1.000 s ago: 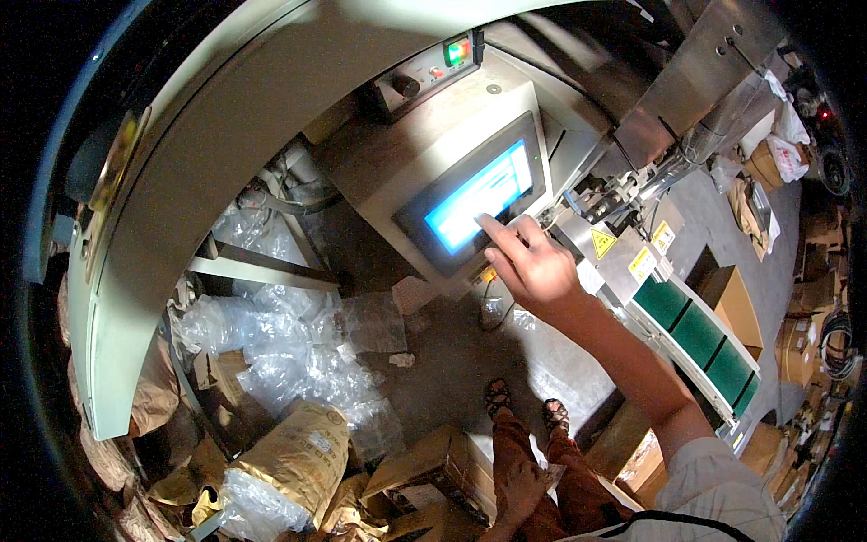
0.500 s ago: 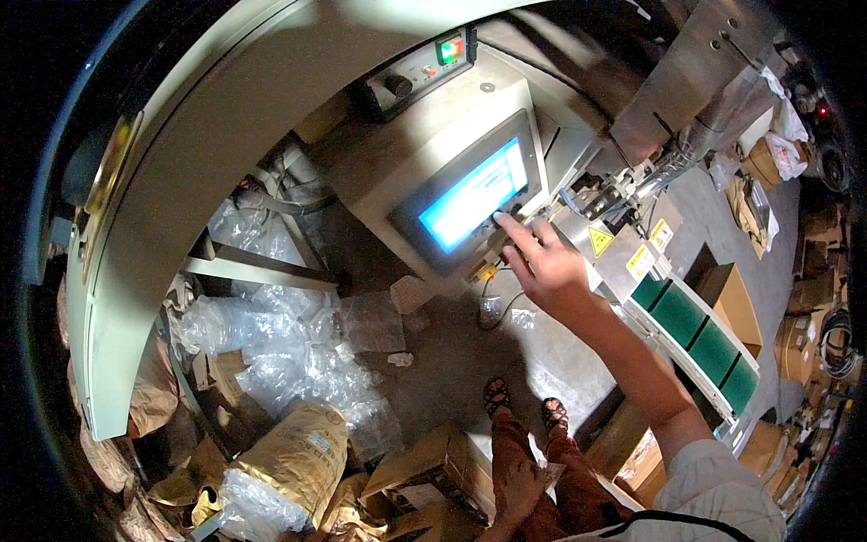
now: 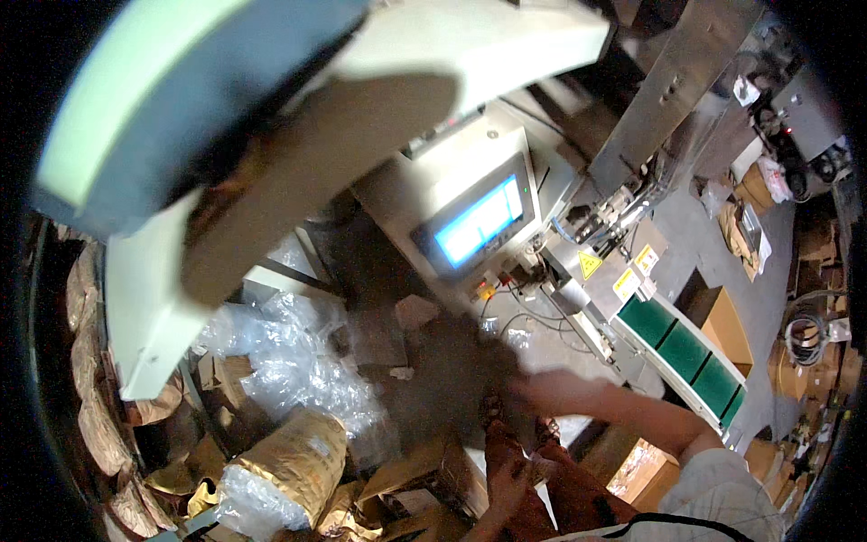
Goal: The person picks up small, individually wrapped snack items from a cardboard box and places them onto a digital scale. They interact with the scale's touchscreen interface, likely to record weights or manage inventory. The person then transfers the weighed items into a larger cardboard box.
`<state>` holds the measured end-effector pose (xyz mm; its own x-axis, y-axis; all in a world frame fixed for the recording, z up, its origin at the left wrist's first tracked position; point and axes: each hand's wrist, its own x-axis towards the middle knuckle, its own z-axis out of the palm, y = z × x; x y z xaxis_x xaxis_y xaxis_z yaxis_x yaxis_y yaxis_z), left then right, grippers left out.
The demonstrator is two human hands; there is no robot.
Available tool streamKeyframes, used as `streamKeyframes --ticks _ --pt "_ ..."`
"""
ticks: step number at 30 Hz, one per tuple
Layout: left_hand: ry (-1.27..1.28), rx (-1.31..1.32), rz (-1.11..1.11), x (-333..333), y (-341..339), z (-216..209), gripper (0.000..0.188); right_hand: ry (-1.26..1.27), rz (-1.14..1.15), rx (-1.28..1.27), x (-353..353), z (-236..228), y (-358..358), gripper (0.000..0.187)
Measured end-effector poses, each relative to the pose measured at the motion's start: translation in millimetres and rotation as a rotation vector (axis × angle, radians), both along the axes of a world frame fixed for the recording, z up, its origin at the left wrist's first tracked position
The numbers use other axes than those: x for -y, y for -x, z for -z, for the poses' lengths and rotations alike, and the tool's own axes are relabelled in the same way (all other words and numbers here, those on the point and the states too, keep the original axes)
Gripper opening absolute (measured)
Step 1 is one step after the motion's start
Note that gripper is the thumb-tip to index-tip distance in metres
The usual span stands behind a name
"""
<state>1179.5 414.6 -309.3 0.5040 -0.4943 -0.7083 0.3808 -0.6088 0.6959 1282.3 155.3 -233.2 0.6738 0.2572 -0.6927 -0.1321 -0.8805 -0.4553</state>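
Note:
My right hand [image 3: 540, 390] hangs over the floor, below and apart from the control panel; motion and shadow smear its fingers. The panel's lit touch screen [image 3: 479, 223] shows blue and white in a dark frame on a pale machine housing. Low in the view, my left hand [image 3: 513, 479] is in front of my reddish-brown trousers. A pale strip [image 3: 545, 504] shows beside it; whether the hand holds it I cannot tell, as its fingers are dim.
A green conveyor belt [image 3: 685, 348] slopes down at the right, beside an open cardboard box [image 3: 725, 327]. Clear plastic bags [image 3: 298, 348] are heaped at the left, near a tan sack [image 3: 293, 461]. A large pale machine frame [image 3: 388, 99] arches across the upper left.
My right hand has left the touch screen's lower edge and dropped toward my body. The view has shifted, so the pale frame now covers most of the knob box above the screen.

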Motion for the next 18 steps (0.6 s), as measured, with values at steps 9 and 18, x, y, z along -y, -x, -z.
streamKeyframes --ticks 9,18 --pt "0.289 0.363 0.243 13.2 -107.3 -209.8 0.022 -0.039 -0.107 0.176 -40.2 -191.6 48.4 0.029" --pt "0.703 0.333 -0.074 -38.7 -119.1 -411.0 0.008 -0.313 -0.119 1.358 -100.5 -374.0 44.5 0.021"
